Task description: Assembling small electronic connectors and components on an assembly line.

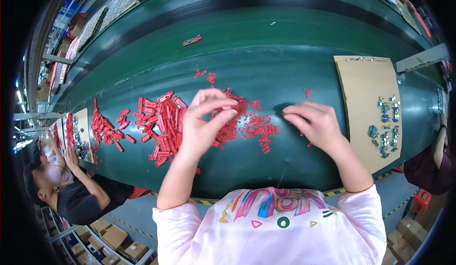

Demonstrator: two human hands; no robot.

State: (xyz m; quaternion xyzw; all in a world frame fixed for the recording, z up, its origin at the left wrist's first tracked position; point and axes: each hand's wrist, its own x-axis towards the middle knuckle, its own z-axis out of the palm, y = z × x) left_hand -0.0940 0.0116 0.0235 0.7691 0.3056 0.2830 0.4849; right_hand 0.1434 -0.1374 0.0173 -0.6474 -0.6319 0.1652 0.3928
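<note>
My left hand [207, 118] hovers over the near side of a loose heap of small red plastic pieces [260, 126]. Its thumb and forefinger meet in a pinch, and a speck of red shows at the tips, too small to name. To the right of that heap, my right hand [313, 122] has its thumb and fingertips pressed together; whatever they hold, if anything, is hidden. Longer flat red plastic parts [164, 125] are piled just left of my left hand. A few small red pieces [307, 93] lie beyond my right hand.
On the right a cardboard sheet [363, 103] carries small shiny metal and blue-green parts [388, 111]. Another pile of red parts [104, 127] lies farther left. One red strip with coloured marks [192, 41] rests on the green belt [266, 32]. People work at both ends.
</note>
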